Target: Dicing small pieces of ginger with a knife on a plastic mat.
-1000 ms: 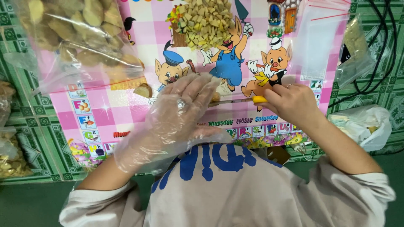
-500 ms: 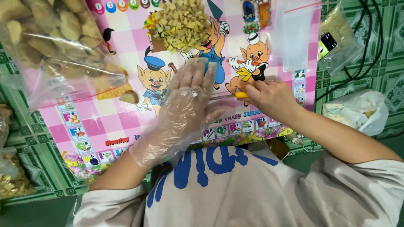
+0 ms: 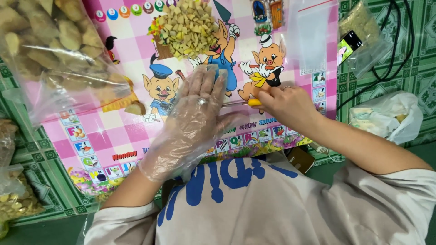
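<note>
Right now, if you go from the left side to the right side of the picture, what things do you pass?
Clear bag of pale chunks → gloved left hand → bare right hand holding a yellow-handled knife → phone → white plastic bag.

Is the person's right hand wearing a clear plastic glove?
No, the right hand is bare and grips a yellow-handled knife; only the left hand is gloved.

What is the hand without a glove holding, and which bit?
The right hand grips a knife by its yellow handle; the thin blade points toward the gloved left hand.
</note>
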